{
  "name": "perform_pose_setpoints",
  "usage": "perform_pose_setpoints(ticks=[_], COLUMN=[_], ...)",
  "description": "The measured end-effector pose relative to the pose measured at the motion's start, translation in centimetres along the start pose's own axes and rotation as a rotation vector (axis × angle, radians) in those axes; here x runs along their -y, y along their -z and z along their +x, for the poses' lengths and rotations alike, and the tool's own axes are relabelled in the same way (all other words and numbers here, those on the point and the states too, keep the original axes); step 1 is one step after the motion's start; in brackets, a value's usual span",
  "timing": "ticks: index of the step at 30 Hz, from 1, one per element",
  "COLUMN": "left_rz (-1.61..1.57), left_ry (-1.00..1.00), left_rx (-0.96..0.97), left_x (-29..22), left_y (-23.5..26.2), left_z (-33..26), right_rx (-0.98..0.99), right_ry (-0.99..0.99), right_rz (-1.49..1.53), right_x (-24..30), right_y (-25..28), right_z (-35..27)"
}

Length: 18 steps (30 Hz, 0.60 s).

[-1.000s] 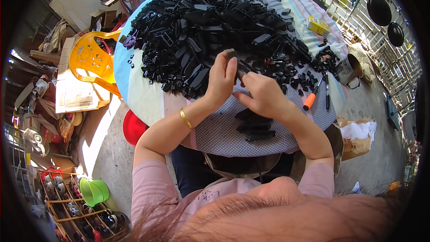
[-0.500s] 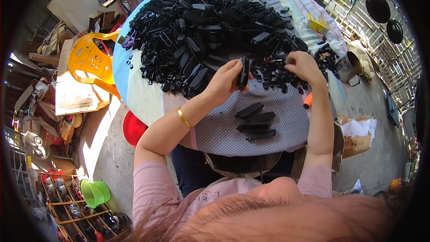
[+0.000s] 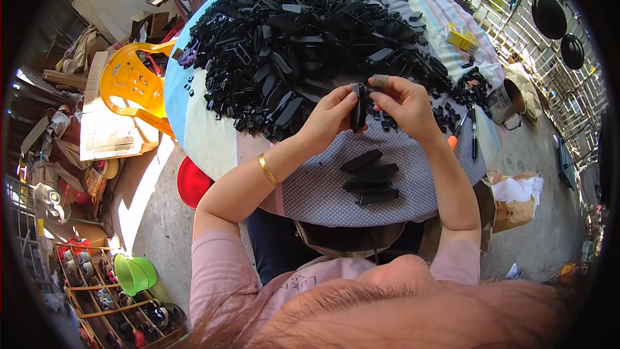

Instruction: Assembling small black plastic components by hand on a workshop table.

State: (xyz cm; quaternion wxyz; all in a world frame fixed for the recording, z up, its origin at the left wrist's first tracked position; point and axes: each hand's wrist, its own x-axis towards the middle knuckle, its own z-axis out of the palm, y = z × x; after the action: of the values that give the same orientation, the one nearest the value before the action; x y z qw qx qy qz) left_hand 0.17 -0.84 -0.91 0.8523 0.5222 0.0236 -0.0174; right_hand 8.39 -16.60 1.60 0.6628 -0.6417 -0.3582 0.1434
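Observation:
My left hand [image 3: 328,117] is closed round a long black plastic casing [image 3: 359,110], held upright over the near part of the table. My right hand [image 3: 405,105], with a wrapped fingertip, has its thumb and forefinger pinched beside the casing's upper end; whatever sits between them is too small to make out. Just below the hands, several similar black casings [image 3: 370,169] lie together on the dotted cloth [image 3: 310,190]. Beyond them spreads a big heap of black plastic parts [image 3: 284,45], long pieces mixed with small ones.
By my right forearm lie an orange object [image 3: 452,142] and a dark pen-like tool [image 3: 475,134]. A metal mug [image 3: 507,100] and a yellow box [image 3: 461,37] are at the table's right. A yellow chair [image 3: 132,84] and a red basin [image 3: 192,183] stand left.
My right hand has come left from the small parts to the casing in my left hand. The left hand has hardly moved. The pen-like tool now shows beside my right forearm.

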Motion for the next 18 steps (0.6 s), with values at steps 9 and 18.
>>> perform_pose_setpoints(ticks=[9, 18], left_rz=[0.074, 0.761], left_ry=[-0.079, -0.221], left_rx=[0.039, -0.188], left_x=[0.3, 0.2], left_y=[-0.3, 0.0], left_z=[-0.2, -0.5], right_rx=[-0.154, 0.027], right_ry=[0.544, 0.543], right_rz=[-0.683, -1.293], right_x=[-0.2, -0.7], right_y=[-1.1, -2.0], right_z=[0.0, -1.3])
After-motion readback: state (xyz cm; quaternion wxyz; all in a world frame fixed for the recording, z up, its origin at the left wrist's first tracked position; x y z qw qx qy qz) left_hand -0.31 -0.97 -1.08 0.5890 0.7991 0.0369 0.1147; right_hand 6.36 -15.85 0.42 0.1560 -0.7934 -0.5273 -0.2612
